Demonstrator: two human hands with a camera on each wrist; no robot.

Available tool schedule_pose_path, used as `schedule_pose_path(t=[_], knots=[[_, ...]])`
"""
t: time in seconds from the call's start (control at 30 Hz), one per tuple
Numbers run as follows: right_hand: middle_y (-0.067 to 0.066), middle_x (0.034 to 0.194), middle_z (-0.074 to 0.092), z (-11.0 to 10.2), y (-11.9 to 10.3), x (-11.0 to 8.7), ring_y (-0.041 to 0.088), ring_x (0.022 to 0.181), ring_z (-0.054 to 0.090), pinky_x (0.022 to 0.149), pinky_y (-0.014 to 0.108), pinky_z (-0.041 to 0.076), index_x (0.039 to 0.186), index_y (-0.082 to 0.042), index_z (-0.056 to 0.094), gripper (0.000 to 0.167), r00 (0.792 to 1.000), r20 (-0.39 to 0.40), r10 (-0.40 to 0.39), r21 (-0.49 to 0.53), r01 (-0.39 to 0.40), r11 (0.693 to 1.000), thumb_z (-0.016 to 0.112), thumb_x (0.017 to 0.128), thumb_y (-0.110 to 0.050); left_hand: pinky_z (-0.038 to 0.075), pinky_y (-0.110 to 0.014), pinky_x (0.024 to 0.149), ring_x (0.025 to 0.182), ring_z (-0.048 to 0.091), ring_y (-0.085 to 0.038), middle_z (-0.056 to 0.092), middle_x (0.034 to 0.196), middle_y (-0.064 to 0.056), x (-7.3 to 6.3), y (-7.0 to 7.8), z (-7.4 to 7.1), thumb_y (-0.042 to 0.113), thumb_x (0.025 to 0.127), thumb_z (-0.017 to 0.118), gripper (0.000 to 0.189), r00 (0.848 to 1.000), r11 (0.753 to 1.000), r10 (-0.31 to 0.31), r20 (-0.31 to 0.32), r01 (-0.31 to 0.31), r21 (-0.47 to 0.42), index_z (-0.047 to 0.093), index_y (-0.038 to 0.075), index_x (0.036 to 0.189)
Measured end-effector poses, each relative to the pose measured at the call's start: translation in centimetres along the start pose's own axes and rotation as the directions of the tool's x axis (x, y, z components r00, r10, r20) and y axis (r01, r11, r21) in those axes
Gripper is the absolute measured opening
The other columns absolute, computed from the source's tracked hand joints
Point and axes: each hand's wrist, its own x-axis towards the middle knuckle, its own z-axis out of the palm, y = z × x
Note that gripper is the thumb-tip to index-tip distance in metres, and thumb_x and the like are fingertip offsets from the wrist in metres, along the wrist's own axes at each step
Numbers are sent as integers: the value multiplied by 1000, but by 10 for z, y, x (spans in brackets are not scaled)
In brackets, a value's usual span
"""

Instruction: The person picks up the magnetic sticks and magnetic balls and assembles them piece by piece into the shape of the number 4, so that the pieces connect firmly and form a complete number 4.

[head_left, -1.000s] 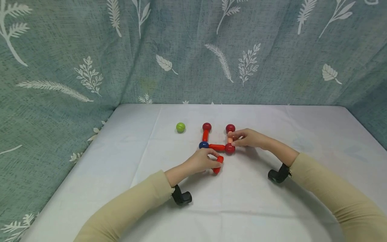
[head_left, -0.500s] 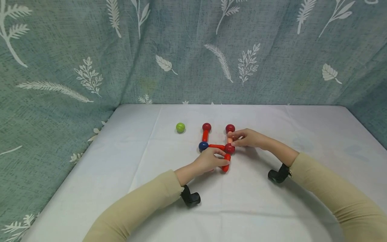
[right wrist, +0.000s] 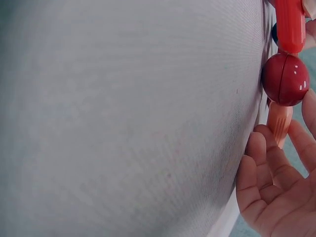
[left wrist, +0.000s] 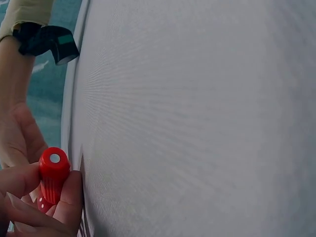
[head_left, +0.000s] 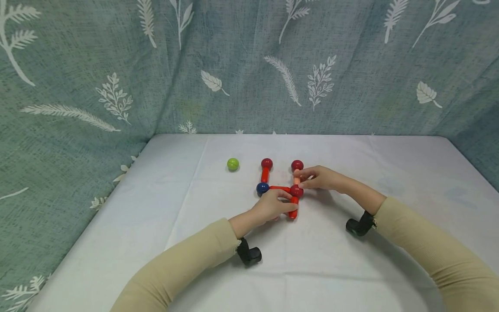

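Observation:
My left hand [head_left: 269,207] pinches a red rod [head_left: 293,212] between thumb and fingers. In the left wrist view a silver disc [left wrist: 55,158] shows in that rod's near end. Its far end meets a dark red ball [right wrist: 286,80], seen closely in the right wrist view. My right hand [head_left: 321,178] holds a peach rod [head_left: 296,179] between this ball and another dark red ball [head_left: 297,165]. From the nearer ball a red rod [head_left: 279,188] runs left to a blue ball [head_left: 262,188]. Another red rod [head_left: 264,175] links the blue ball to a red ball [head_left: 267,164].
A lime green ball [head_left: 232,164] lies apart, left of the joined pieces. Everything rests on a white tablecloth [head_left: 331,268]. Behind the table hangs a leaf-patterned curtain [head_left: 241,86]. Each wrist wears a small black camera [head_left: 249,253].
My left hand has carried the red rod right and a little away from me, bringing its far end against the nearer dark red ball. My right hand has stayed in place.

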Motion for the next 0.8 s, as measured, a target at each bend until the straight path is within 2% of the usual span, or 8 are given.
schedule_pose_path(t=[0.2, 0.47, 0.8], knots=[[19, 138, 42, 0, 0, 0, 32, 121, 37, 97, 51, 33, 136, -8, 44, 53, 1000, 0, 5, -4, -5, 1000, 60, 88, -26, 35, -20, 43, 46, 40, -14, 60, 79, -2, 1, 3, 1, 27, 80, 71, 35, 1000, 1000, -18, -11, 18, -2, 63, 6, 106], [19, 138, 42, -1, 0, 1, 31, 120, 38, 98, 53, 32, 136, -8, 44, 53, 1000, -4, 9, -17, -10, 1000, 60, 88, -26, 33, -20, 42, 45, 38, -14, 59, 73, -2, 2, 2, 1, 27, 80, 71, 33, 1000, 1000, -7, -7, 7, -5, 63, 6, 104], [19, 137, 42, -1, -1, 0, 33, 123, 36, 99, 53, 31, 135, -8, 44, 54, 1000, -3, 7, -5, -7, 1000, 61, 88, -26, 36, -20, 44, 47, 41, -15, 59, 80, -3, 3, 2, 4, 30, 79, 71, 38, 1000, 1000, -15, -13, 16, 25, 63, 5, 106]])
